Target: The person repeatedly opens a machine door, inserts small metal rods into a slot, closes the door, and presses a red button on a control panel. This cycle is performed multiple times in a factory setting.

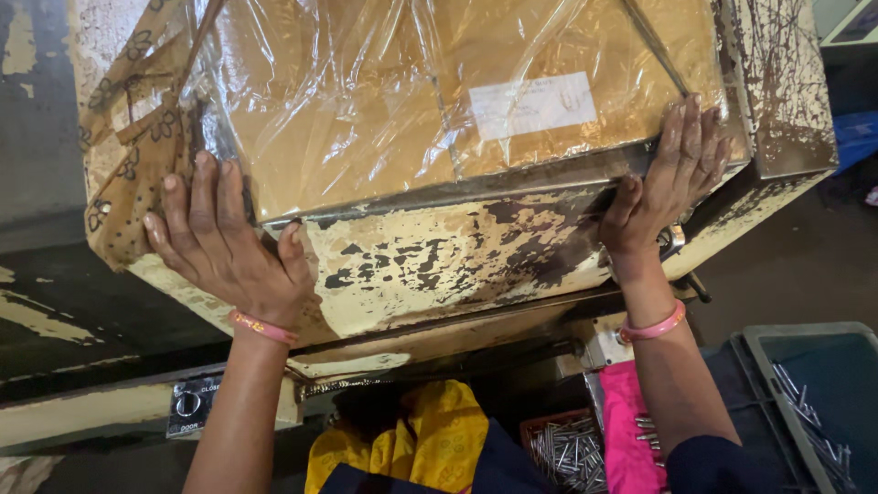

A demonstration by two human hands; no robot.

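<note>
- Nearest you, a yellow cloth (439,439) lies low in view, with a red tray (562,448) of small metal pins just beside it.
- Grey bin (828,402), lower right, holds more loose pins.
- Your left hand (224,242) lies flat with fingers spread on the near left corner of the plastic-wrapped brown panel (412,101).
- Your right hand (668,178) presses open-palmed against the panel's near right edge, gripping nothing.
- That panel sits atop a machine housing (430,261) of chipped cream paint.
- Judged from its look, the panel is stiff and the film slippery; take hold at the edges, not on the wrap.
</note>
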